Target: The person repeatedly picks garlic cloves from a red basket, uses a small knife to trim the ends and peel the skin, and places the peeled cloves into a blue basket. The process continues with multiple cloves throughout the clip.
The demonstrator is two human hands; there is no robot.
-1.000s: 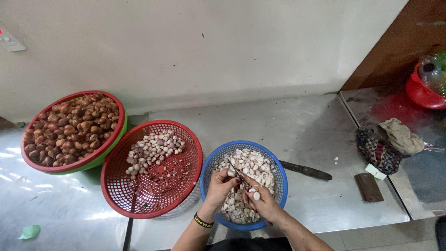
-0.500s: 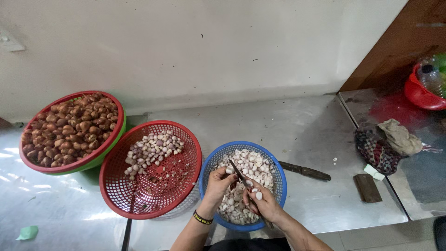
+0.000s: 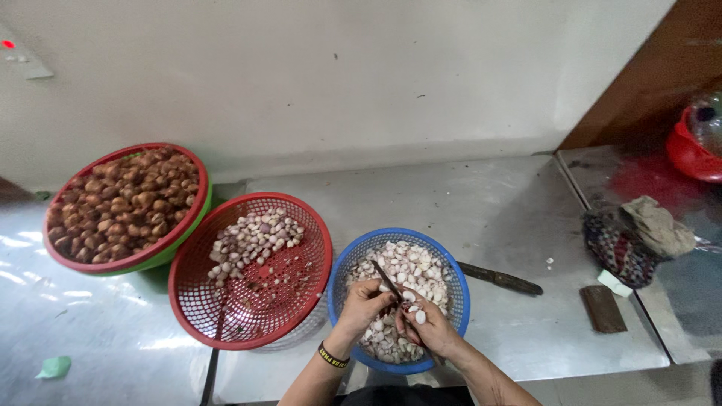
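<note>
hovering over the blue basket [image 3: 346, 259], both hands meet close together. the left hand [image 3: 365, 304] keeps its grip closed on a small knife [image 3: 387, 280]; the right hand [image 3: 429, 327] pinches a pale clove [image 3: 420, 316]. the blue basket holds pale peels, the red basket [image 3: 293, 316] beside it peeled cloves, and the green bowl [image 3: 177, 244] brown unpeeled bulbs, all on the tabletop [image 3: 511, 218].

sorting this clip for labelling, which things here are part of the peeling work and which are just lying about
In the work:
- left hand and right hand, over the round blue plastic basket of pale peeled cloves
- thin dark knife blade between the hands
- round red mesh basket, partly filled
- red-and-green bowl of brown unpeeled bulbs

Lying about:
- dark-handled knife on the steel table
- crumpled cloth
- small brown block
</note>
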